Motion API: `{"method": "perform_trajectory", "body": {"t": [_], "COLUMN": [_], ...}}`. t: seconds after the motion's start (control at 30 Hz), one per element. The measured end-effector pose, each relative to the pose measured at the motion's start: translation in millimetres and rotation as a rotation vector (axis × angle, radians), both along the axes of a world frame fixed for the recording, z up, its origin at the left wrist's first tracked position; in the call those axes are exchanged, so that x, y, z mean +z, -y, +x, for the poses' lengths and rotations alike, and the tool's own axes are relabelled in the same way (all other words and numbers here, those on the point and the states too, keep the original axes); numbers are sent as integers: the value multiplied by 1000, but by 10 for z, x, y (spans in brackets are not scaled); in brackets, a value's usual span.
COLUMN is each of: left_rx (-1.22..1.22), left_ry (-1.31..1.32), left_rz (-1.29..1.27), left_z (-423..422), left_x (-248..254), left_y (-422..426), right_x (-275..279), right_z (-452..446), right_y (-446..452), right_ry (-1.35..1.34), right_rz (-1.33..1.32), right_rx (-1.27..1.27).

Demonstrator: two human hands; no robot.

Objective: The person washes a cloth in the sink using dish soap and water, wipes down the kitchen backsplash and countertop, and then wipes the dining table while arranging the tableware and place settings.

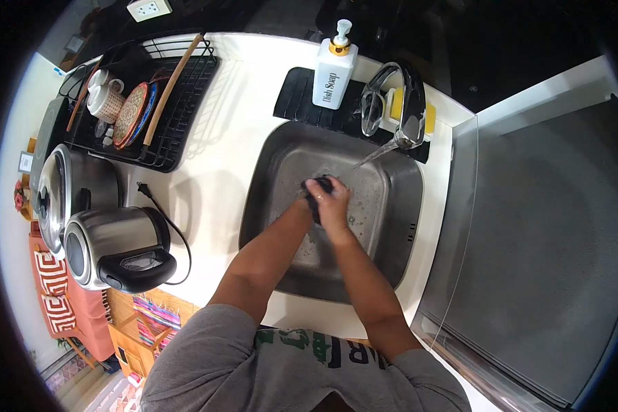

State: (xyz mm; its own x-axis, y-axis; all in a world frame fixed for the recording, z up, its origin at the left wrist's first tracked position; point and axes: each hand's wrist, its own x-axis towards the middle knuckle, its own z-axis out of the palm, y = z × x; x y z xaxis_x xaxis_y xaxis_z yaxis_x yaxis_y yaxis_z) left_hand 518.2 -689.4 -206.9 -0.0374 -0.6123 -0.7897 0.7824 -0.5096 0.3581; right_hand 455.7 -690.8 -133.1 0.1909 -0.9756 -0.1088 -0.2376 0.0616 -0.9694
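Note:
Both hands meet over the middle of the steel sink (398,257), closed around a small black thing (316,211) that looks soft, like a cloth or scrubber. My right hand (334,200) lies over its right side with the fingers curled. On the other side, my left hand (312,188) grips it and is partly covered by the right hand. Water runs in a thin stream from the chrome faucet (412,130), falling beyond my hands. Drops and bits of foam lie on the sink floor.
A white dish soap bottle (334,79) stands on a black mat (292,96) behind the sink, near a yellow sponge (430,118). To the left are a dish rack (165,147) with cups and plates, an electric kettle (117,240) and a steel pot (96,180). A plugged cord (184,240) crosses the counter.

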Motion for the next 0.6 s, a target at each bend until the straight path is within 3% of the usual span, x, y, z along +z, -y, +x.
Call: {"method": "perform_trajectory", "body": {"t": [0.13, 0.2, 0.27, 0.3, 0.33, 0.37, 0.4, 0.47, 0.6], "left_rx": [32, 37, 12, -85, -180, -231, -230, -242, -247], "left_ry": [52, 35, 27, 68, 106, 363, 362, 364, 329], "left_rz": [11, -19, -57, -86, -115, -45, -44, -283, -286], "left_z": [-66, -10, 133, 198, 232, 231, 222, 212, 173], "left_x": [268, 410, 646, 831, 1010, 1163, 1163, 1181, 1741], "left_y": [38, 5, -16, -21, -32, -43, -45, -35, -124], "right_x": [127, -63, -145, -400, -795, -757, -715, -541, -870], "right_z": [11, -104, -179, -235, -313, -307, -358, -495, -581], "right_y": [183, 441, 662, 783, 904, 927, 897, 758, 669], "right_ry": [-150, -217, -481, -480, -304, -127, -127, 210, 290], "right_rz": [-299, -280, -277, -276, -141, -7, -7, 451, 572], "right_rx": [-80, -96, -28, -28, 18, 63, 63, 11, -66]}}
